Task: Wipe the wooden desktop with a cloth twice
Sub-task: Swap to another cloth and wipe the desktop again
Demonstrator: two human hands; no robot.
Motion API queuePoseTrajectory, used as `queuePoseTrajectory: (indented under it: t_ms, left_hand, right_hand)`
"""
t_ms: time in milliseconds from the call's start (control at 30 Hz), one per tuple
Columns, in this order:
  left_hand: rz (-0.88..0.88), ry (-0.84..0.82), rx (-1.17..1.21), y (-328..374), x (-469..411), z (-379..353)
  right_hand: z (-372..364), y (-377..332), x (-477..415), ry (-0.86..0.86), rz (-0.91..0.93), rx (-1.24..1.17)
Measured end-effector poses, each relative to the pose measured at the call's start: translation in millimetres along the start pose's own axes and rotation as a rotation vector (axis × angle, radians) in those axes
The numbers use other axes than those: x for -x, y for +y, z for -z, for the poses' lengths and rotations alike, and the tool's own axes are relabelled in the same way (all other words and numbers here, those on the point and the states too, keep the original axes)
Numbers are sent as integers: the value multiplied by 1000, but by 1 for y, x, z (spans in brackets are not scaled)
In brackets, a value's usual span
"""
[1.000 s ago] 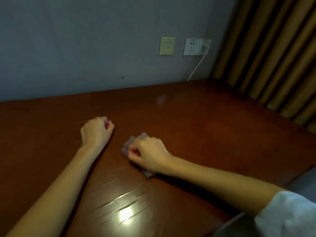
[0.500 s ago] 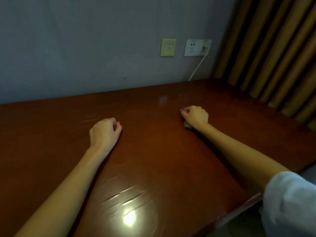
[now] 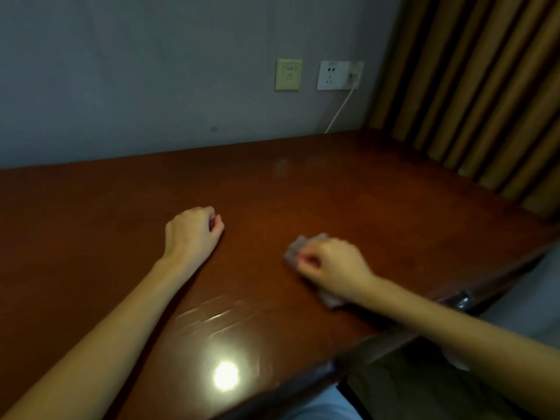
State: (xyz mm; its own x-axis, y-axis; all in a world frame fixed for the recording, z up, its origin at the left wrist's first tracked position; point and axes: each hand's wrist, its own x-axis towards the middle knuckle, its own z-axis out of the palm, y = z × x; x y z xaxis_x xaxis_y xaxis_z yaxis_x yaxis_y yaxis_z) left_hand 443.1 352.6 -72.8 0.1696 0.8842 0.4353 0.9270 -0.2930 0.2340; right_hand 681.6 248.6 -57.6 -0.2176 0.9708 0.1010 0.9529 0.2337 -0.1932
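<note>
Wiping looks mid-stroke: the right hand presses the cloth, fingers curled round it, close to the desk's near right edge. Beside it, the left hand rests fisted, holding nothing. The next move probably calls for a firm sweep toward the far edge.
</note>
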Motion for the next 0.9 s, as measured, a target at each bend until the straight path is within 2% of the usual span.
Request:
queuePoseTrajectory:
  t_ms: [133,200,267,367,500,600,700,833,900]
  left_hand:
    - [-111,-43,58,25,6,0]
    - [-203,-68,92,42,13,-1]
    - [-305,-108,124,60,20,-2]
    - [-383,-138,144,74,28,-6]
    - [-344,-113,189,68,26,-8]
    - [-375,-121,182,68,27,-9]
    - [-402,-119,159,71,28,-8]
    - [-430,-135,136,79,29,-8]
    - [-451,-148,128,88,29,-10]
  right_hand:
    - [22,112,-28,125,-442,-42]
    - [23,135,-48,189,-549,-52]
    - [17,128,-65,207,-576,-32]
    - [3,75,-65,164,-443,-1]
    - [-5,6,-1,90,-53,-8]
    - [0,9,55,54,13,-104]
    - [7,56,81,172,-145,-101]
    - [31,154,67,223,-531,-11]
    - [38,183,53,275,-658,-27]
